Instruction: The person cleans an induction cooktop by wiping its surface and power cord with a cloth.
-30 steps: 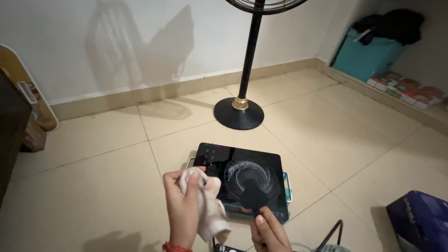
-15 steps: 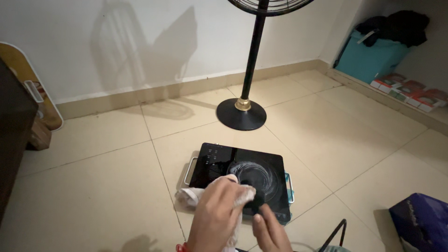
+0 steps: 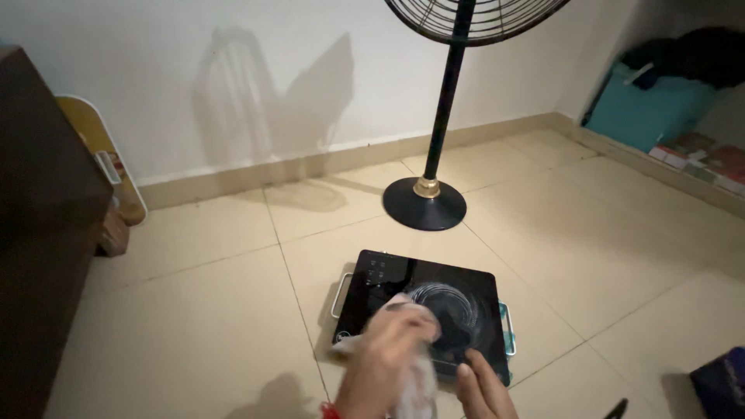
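The left hand is closed on a pale cloth, pressed onto the near left part of a black glass cooktop that lies flat on the tiled floor. The hand is blurred, so exactly how the fingers wrap the cloth is hard to tell. The right hand rests at the near edge of the cooktop with its fingers laid flat and loose, gripping nothing. White swirls of smear show on the round cooking zone just beyond the cloth. To wipe well, it seems best to keep the cloth bunched flat under the palm, work in overlapping circles over those swirls, and let the right hand pin the edge so the cooktop does not slide on the smooth tiles; the touch panel at the far left corner probably needs only light pressure. The floor is beige tile with dark grout lines. A black pedestal fan stands just behind the cooktop, casting shadows on the white wall. A dark cabinet fills the left, and a teal bag with boxes sits in the right corner.
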